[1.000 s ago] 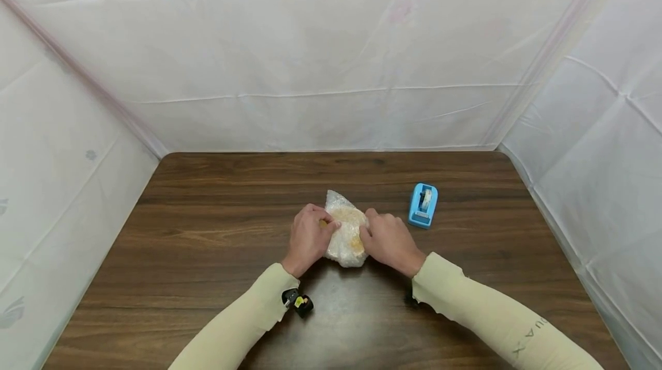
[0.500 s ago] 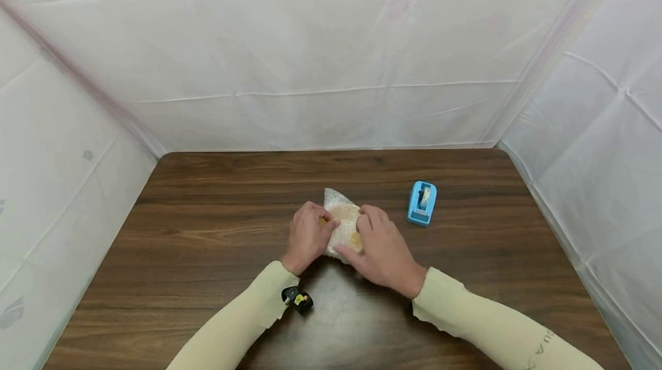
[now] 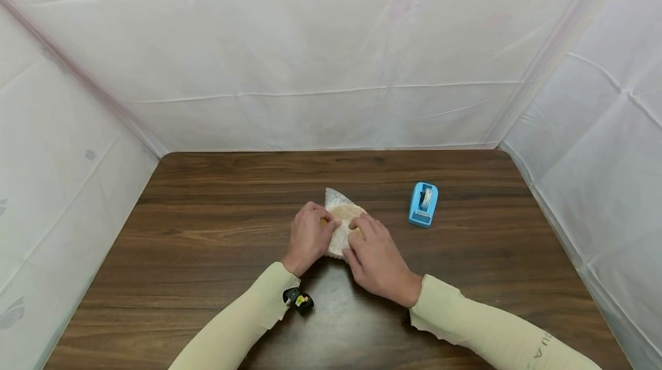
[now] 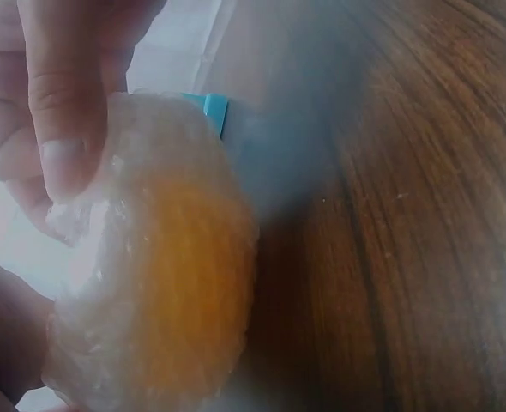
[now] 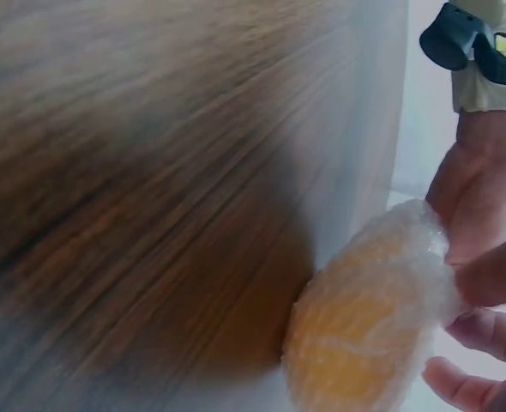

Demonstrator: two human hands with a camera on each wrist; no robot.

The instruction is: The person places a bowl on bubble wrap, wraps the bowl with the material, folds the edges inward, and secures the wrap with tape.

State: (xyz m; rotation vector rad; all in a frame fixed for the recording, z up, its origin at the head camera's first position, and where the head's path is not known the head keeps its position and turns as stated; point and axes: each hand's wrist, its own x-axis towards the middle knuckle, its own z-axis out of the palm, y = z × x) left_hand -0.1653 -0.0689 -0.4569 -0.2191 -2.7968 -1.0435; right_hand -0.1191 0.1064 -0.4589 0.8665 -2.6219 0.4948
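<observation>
A small bundle of clear bubble wrap [image 3: 338,241] sits on the table in front of me, with something round and orange-yellow [image 4: 197,283] showing blurred through its layers. My left hand [image 3: 308,236] pinches the wrap's left side between thumb and fingertips. On the right side, my right hand [image 3: 378,258] holds the wrap with curled fingers. Its thumb [image 4: 67,163] presses the folded wrap in the left wrist view. In the right wrist view the bundle [image 5: 364,335] stands between both hands. The fingers hide part of the wrap.
A light blue tape dispenser [image 3: 423,204] with a roll stands to the right of the bundle. The dark wood table [image 3: 222,232] is enclosed by white sheeting [image 3: 310,71] at the back and sides. A small black camera [image 3: 300,301] is worn on the left wrist.
My right hand has shifted left and toward me over the bundle, its thumb and fingers taking a new place on the wrap. The left hand keeps its pinch.
</observation>
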